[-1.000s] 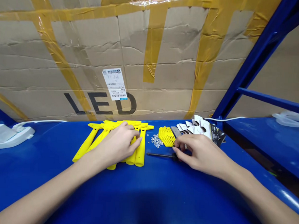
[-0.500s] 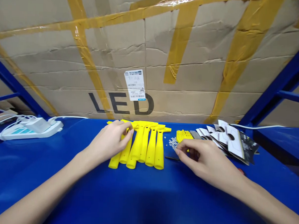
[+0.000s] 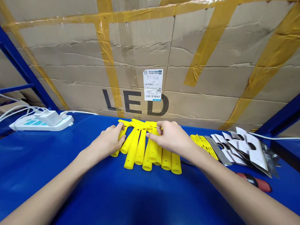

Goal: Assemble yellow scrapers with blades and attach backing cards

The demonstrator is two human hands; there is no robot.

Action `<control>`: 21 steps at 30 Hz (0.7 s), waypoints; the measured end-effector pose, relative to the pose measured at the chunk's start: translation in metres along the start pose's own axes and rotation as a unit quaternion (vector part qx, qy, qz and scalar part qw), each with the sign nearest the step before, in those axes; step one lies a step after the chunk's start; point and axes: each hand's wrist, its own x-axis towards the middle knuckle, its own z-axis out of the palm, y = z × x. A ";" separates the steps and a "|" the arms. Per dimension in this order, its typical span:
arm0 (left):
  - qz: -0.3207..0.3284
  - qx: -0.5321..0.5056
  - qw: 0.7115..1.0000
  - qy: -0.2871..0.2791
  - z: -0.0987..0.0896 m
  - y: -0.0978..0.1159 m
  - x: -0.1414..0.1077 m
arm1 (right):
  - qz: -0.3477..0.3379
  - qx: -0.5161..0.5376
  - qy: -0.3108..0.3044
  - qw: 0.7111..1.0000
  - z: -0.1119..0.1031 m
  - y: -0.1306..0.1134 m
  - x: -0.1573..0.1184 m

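Several yellow plastic T-shaped scraper handles (image 3: 130, 153) lie side by side on the blue table, hollow round ends towards me. At the left end of the row, my left hand (image 3: 110, 139) has its thumb and fingers closed around the upper part of the outermost handle. My right hand (image 3: 172, 136) is over the right half of the row, near the crosspieces. Its fingers are curled and the thumb points left; whatever they hold is too small or hidden to make out. My right hand and forearm cover some of the handles' tops.
Right of the handles lie a stack of thin yellow pieces (image 3: 204, 145), a grey flat strip (image 3: 219, 151) and white-and-black cards (image 3: 255, 152). A red-and-black tool handle (image 3: 257, 182) is nearer me. A white power strip (image 3: 63, 124) stands left. A large cardboard box (image 3: 201, 104) rises behind.
My right hand has moved left from the small metal parts to the yellow handles. My left hand stays at the row's left end. The view has shifted, so the scene sits further right.
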 end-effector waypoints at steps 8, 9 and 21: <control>-0.031 -0.001 0.999 -0.008 -0.025 -0.009 -0.001 | -0.005 0.065 0.010 0.998 -0.011 0.021 -0.023; -0.039 0.004 0.999 0.002 -0.032 -0.006 -0.003 | -0.004 0.071 0.014 0.997 -0.014 0.024 -0.026; 0.264 -0.170 0.949 0.002 -0.062 0.128 0.009 | 0.060 -0.003 0.002 0.998 -0.075 0.115 -0.071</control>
